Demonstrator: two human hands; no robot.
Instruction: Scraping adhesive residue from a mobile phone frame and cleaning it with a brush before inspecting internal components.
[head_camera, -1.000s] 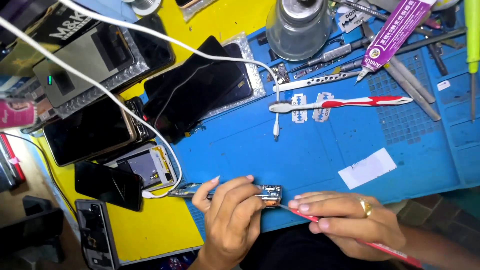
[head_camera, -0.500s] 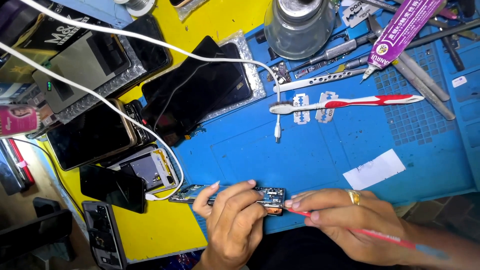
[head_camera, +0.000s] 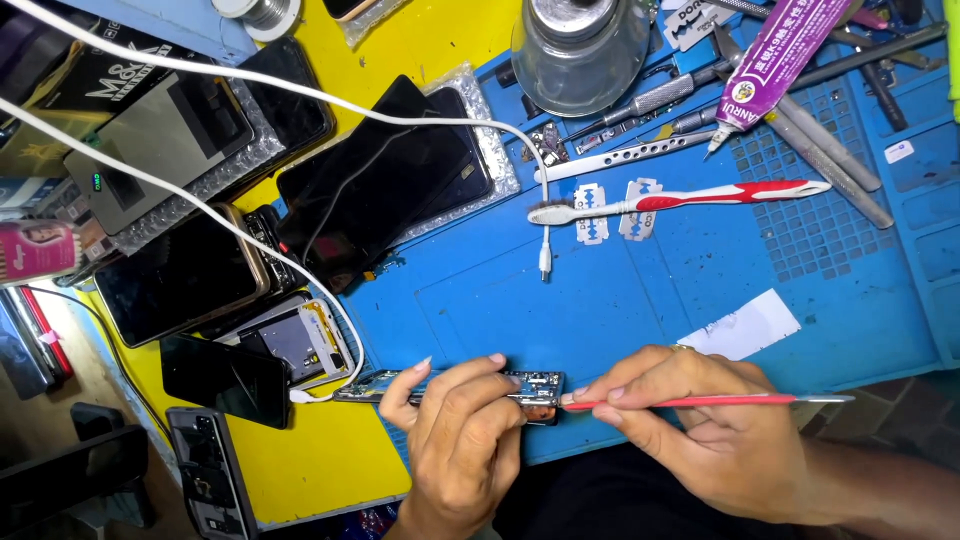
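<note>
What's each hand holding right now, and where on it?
Left hand pinches the opened phone across its middle. Right hand grips the thin red tool near its working tip, pen-style.

L hand (head_camera: 462, 430) pinching, R hand (head_camera: 700, 425) pencil grip

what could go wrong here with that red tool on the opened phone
1. The red tool in the right hand touches the exposed board of the opened phone; a slip might scratch parts.
2. The left hand pins the phone at the blue mat edge; it might slide off.
3. Bare razor blades lie beside the toothbrush; a reach there might cut fingers.
</note>
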